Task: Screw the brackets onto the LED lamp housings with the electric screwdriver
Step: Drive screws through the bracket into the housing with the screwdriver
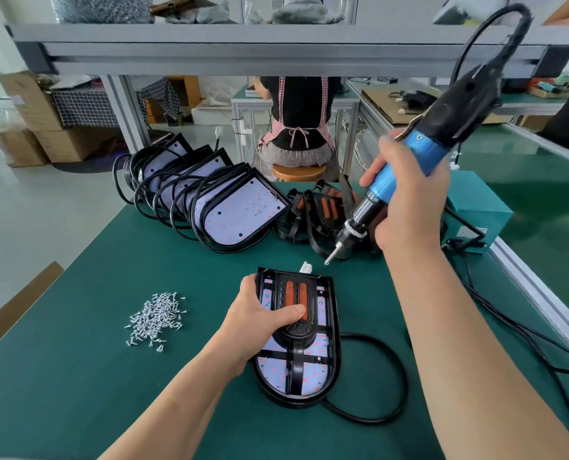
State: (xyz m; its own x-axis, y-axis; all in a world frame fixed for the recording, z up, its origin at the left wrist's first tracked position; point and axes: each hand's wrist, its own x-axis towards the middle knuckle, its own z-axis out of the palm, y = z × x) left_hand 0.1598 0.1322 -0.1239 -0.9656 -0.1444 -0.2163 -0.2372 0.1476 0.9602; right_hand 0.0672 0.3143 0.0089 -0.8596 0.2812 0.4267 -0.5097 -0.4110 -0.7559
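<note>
The left hand (pixel 263 313) grips the black D-shaped LED lamp housing (pixel 330 360) lying flat on the green table mat (pixel 110 393). Its fingers curl over the housing's left rim and its thumb presses down on the black plastic bracket with two orange strips (pixel 291 293) seated in the housing's upper half. A white connector (pixel 306 267) pokes out at the far edge, just beyond the fingertips. A black cable (pixel 389 376) loops away from the housing on the thumb side.

The right hand (pixel 405 200) is clenched around the blue-bodied electric screwdriver with a black top (pixel 422 151), held up and tilted. The bit points down and to the left — its tip is in the air, near the white connector and not touching the housing.

Left of the left hand, well apart, lies a loose heap of small silver screws (pixel 157 318). Beyond the held housing stands a leaning row of more lamp housings (pixel 236 210), and beside the screwdriver's tip — a pile of black brackets (pixel 323 207). Behind the right wrist sits a teal metal box (pixel 475 207).
</note>
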